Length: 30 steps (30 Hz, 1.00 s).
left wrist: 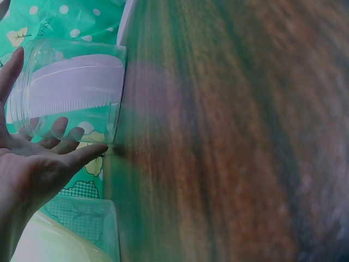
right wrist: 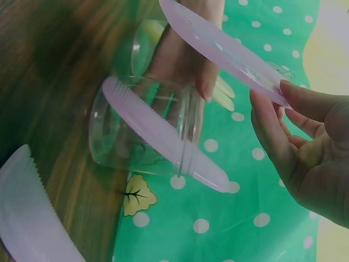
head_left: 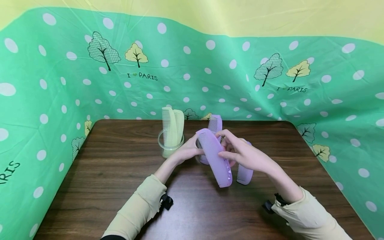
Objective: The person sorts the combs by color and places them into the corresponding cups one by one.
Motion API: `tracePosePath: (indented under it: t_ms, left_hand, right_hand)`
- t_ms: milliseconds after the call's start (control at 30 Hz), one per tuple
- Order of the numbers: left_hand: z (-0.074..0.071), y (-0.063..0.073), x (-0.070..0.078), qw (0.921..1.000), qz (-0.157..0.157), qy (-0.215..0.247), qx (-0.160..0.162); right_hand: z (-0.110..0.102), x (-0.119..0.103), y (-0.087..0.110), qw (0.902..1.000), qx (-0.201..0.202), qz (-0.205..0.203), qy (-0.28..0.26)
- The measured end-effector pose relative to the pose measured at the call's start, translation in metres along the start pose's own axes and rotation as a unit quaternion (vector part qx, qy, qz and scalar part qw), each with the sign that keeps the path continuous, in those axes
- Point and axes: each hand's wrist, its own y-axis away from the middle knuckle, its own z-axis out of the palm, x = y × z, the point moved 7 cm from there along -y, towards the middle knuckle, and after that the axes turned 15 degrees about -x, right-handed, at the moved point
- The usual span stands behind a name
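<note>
A purple comb point(head_left: 214, 158) is pinched between the thumb and fingers of my right hand point(head_left: 244, 155). It is tilted in front of a clear round jar point(left wrist: 82, 49), and in the right wrist view the held comb point(right wrist: 229, 54) hangs apart from the jar's mouth. Another purple comb point(right wrist: 155, 128) leans inside that jar, one end poking out past the rim. My left hand point(head_left: 187, 150) holds the jar from its left side, fingers showing through the clear wall in the left wrist view. A third purple comb point(head_left: 245, 173) is on the table beneath my right hand.
Left of my left hand stands a second clear jar point(head_left: 166, 154) with light green combs point(head_left: 170, 130) upright in it. The dark wooden table point(head_left: 120, 186) ends at a green dotted cloth point(head_left: 186, 63) behind and at both sides.
</note>
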Motion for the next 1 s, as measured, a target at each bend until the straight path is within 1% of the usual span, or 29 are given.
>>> tracePosePath:
  t_ms: [133, 267, 400, 567, 800, 1000]
  left_hand:
    - [-0.001, 0.001, -0.001, 0.9999, -0.011, -0.010, 0.005]
    - [-0.001, 0.000, 0.000, 0.9999, -0.010, -0.010, 0.006]
    - [-0.001, -0.001, 0.000, 0.9999, -0.011, -0.009, 0.006]
    - [-0.001, -0.002, 0.000, 0.9998, -0.014, -0.010, 0.005]
    - [-0.001, -0.002, -0.002, 0.9998, -0.018, 0.002, 0.003]
    - [-0.001, -0.001, -0.004, 0.9997, -0.024, 0.002, 0.000]
  right_hand:
    - [-0.008, -0.003, -0.003, 0.9997, 0.015, -0.016, -0.012]
    - [-0.017, -0.007, -0.005, 0.9988, 0.037, -0.031, -0.007]
    - [-0.025, -0.009, -0.006, 0.9977, 0.055, -0.038, 0.002]
    - [-0.033, -0.008, -0.008, 0.9969, 0.071, -0.034, 0.001]
    - [-0.043, -0.007, -0.010, 0.9953, 0.089, -0.032, -0.021]
    - [-0.051, -0.008, -0.011, 0.9919, 0.115, -0.038, -0.040]
